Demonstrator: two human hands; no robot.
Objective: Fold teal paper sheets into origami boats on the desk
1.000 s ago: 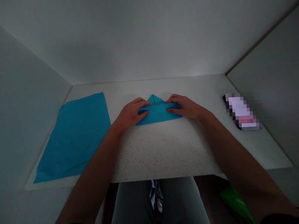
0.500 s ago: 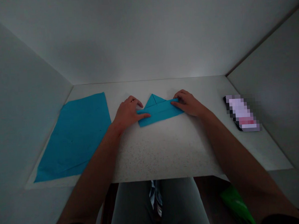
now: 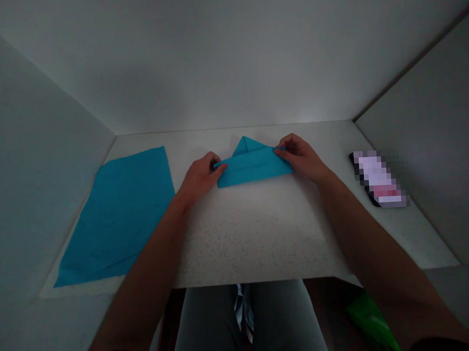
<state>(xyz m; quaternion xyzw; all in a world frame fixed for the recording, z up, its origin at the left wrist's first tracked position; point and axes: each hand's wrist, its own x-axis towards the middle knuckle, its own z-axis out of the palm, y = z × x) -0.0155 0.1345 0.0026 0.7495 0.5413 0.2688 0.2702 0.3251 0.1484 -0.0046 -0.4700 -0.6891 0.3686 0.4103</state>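
Observation:
A folded blue napkin lies across the middle of the table, a long flat band with a pointed triangular peak standing out behind its far edge. I cannot tell whether it is cloth or paper. My left hand pinches the band's upper left corner between thumb and fingers. At the opposite end, my right hand grips the upper right corner, thumb on top and fingers curled behind. The fingertips on the far side are partly hidden by the fold.
Spread flat on the left side of the table is a larger blue napkin, partly behind my left forearm. A phone with a blurred screen rests at the right. White walls enclose the back and sides. Something green sits below, right of my legs.
Both hands have moved slightly away from me with the folded napkin, which now lies straighter. My left thumb has drawn back to the corner, and the far edge looks raised or rolled.

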